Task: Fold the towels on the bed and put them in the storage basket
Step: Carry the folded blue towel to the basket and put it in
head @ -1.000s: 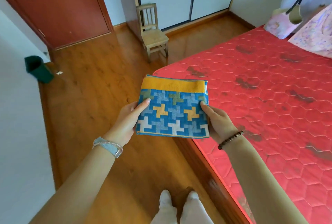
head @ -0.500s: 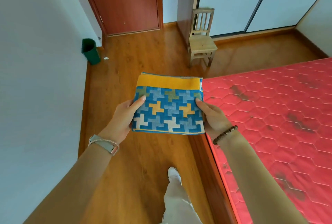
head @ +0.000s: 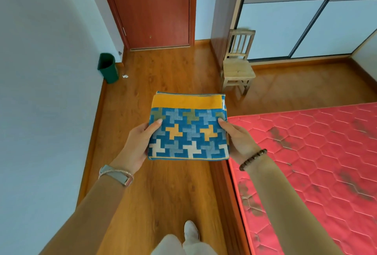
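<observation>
Wooden floor [head: 163,193] ahead; green bin [head: 108,68] by the left wall, small wooden chair [head: 237,64] before the wardrobe doors, red mattress [head: 316,162] at right (stained in patches); folded towel [head: 188,127] held level over the floor, yellow band farthest, long axis left-right; left hand [head: 138,144] and right hand [head: 239,142] grip its side edges, thumbs on top.

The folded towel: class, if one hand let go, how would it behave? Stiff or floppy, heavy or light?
Probably floppy: the folded towel is layered cloth, held flat by the left hand and right hand gripping opposite sides. Likely light, since a thumb-and-finger pinch on each side carries it. Probably not slippery; its surface looks woven.
</observation>
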A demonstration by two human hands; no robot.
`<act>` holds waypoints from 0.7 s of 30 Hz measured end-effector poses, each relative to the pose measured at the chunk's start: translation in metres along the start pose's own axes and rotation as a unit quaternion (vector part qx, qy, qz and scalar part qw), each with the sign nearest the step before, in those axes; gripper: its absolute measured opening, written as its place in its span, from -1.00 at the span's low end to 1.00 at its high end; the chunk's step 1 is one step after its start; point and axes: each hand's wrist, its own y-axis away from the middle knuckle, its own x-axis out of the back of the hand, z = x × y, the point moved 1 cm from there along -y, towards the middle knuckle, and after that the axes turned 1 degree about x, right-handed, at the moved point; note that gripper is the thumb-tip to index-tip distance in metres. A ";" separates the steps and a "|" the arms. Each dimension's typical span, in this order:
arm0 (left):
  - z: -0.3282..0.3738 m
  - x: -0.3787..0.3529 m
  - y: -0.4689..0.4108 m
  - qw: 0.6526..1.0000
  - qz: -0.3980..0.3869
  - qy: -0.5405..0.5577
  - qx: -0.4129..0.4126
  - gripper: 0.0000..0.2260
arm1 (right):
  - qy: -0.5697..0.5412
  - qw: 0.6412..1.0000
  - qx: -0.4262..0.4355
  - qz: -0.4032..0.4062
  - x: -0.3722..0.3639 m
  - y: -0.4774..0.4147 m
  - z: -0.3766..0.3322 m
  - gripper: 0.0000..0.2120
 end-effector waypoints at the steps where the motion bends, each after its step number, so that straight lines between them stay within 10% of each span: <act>1: 0.004 -0.001 -0.006 1.000 -0.003 0.001 0.001 -0.77 | -0.001 1.000 -0.002 0.000 -0.001 -0.007 -0.005 -0.72; 21: 0.129 0.045 -0.207 1.000 -0.004 0.002 -0.002 -0.77 | -0.013 1.000 -0.004 0.029 -0.091 -0.205 -0.093 -0.78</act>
